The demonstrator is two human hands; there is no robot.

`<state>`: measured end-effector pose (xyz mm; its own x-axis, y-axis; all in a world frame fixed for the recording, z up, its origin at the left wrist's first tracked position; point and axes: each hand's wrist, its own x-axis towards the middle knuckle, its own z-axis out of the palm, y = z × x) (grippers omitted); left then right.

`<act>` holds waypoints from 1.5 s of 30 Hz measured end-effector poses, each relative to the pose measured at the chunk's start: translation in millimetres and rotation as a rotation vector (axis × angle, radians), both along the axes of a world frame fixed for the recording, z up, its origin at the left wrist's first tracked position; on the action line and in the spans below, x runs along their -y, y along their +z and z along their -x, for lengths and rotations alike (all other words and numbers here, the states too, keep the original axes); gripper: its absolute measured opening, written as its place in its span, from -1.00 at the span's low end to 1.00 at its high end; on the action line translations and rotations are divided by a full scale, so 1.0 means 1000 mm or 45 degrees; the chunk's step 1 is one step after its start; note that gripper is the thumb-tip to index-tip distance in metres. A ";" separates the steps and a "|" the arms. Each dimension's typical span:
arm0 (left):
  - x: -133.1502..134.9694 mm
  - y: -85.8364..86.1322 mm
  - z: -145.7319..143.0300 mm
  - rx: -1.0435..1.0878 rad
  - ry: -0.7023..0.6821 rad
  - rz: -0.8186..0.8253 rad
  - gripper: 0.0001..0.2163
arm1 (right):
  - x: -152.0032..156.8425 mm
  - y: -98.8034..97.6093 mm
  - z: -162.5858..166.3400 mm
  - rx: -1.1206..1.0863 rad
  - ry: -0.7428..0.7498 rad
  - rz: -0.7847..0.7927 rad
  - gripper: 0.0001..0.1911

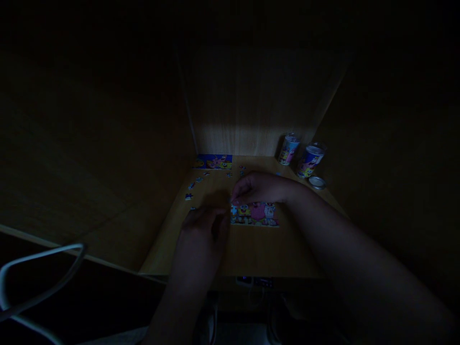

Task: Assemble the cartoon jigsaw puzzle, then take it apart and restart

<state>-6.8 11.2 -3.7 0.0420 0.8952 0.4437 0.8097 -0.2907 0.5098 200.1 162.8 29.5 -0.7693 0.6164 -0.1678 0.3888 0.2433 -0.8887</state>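
In dim light, a partly assembled jigsaw puzzle (258, 213) with cartoon figures lies on the wooden surface between my hands. My right hand (251, 188) reaches over its top left corner, thumb and fingers pinched on a small puzzle piece (233, 202). At the puzzle's left edge is my left hand (203, 227), its thumb and index finger curled towards each other. Whatever those two fingertips hold, if anything, is too dark to make out. Loose pieces lie beyond and left of my hands, among them a blue puzzle piece (189, 196).
A blue cartoon picture strip (212, 162) lies by the back panel. Two printed cans, a left can (288, 149) and a right can (309, 162), stand at the back right beside a round lid (317, 182). Wooden walls enclose the surface. A white cable (43, 255) loops at lower left.
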 end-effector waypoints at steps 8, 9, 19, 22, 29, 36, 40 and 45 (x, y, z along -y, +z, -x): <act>0.001 -0.004 -0.001 0.010 -0.003 -0.038 -0.80 | 0.002 -0.005 0.005 -0.061 0.088 0.143 -0.75; 0.002 -0.004 -0.001 0.010 0.002 -0.040 -0.82 | 0.002 -0.004 0.005 -0.062 0.101 0.160 -0.75; 0.002 0.005 0.001 0.284 -0.021 0.083 -0.86 | 0.012 0.001 0.010 -0.069 0.132 0.282 -0.72; 0.003 0.006 0.003 0.396 -0.021 0.112 -0.84 | 0.013 0.003 0.009 -0.047 0.188 0.273 -0.73; 0.001 0.004 0.006 0.286 -0.075 0.076 -0.77 | -0.001 0.004 -0.004 -0.060 -0.046 -0.098 -0.53; 0.003 -0.002 0.002 0.002 -0.152 0.119 -0.38 | -0.002 0.000 -0.005 0.075 -0.010 -0.241 -0.47; 0.002 -0.002 -0.001 -0.073 -0.158 0.107 -0.42 | 0.000 0.002 -0.005 0.089 0.017 -0.246 -0.48; 0.002 -0.003 -0.002 -0.096 -0.137 0.044 -0.35 | 0.000 0.001 -0.006 0.082 0.029 -0.247 -0.50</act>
